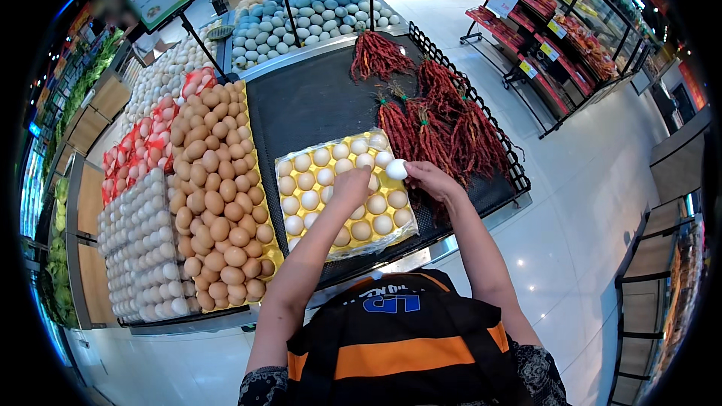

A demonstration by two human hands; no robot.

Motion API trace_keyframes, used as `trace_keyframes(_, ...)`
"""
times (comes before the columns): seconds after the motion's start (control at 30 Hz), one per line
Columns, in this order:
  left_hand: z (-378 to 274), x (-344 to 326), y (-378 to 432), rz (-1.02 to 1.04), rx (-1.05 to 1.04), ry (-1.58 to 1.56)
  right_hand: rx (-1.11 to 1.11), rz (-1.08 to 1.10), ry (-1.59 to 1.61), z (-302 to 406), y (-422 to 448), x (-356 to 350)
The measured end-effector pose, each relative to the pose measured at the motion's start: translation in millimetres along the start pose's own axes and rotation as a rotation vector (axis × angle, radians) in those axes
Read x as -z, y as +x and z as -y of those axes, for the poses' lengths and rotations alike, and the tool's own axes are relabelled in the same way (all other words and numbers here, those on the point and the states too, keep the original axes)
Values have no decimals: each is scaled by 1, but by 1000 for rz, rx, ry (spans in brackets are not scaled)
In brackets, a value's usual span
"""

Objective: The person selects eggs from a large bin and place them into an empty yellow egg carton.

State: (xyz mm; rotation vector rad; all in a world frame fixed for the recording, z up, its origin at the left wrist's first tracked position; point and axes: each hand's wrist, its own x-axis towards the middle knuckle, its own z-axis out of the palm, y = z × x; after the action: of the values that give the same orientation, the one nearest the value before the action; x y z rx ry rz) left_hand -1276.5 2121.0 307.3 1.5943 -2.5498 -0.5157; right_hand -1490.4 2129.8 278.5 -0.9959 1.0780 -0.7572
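A white egg (pixel 396 169) is pinched in the fingertips of my right hand (pixel 433 180), beside the right side of a yellow egg tray (pixel 403 194). Cream and pale brown eggs (pixel 361 230) sit in the tray's cups, and clear plastic film (pixel 401 231) covers its edges. My left hand (pixel 352 185) reaches over the middle of the tray, its fingers at an egg (pixel 365 161) in the upper rows. The back of that hand hides whether it grips anything. The tray lies on a black display mat (pixel 304 96).
Dried red chilli bunches (pixel 428 132) lie right of the tray, along a black rail (pixel 485 118). Loose brown eggs (pixel 220 197) are heaped at the left beside stacked plastic-wrapped eggs (pixel 141 265) and red net bags (pixel 155 135). Bluish eggs (pixel 304 14) and sign posts (pixel 287 8) stand behind.
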Motion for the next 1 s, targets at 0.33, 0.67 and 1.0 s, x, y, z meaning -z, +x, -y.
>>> trace_keyframes(0.33,13,5,1,0,121,-271,524,-256,-1191,5,-6,-32)
trace_keyframes(0.67,65,-4,-30,350,111,-1793,528,-295,-1224,18,-1,-37)
trace_keyframes(1.0,17,7,-18,-121,-44,-364,337,-206,-1413,37,42,-31)
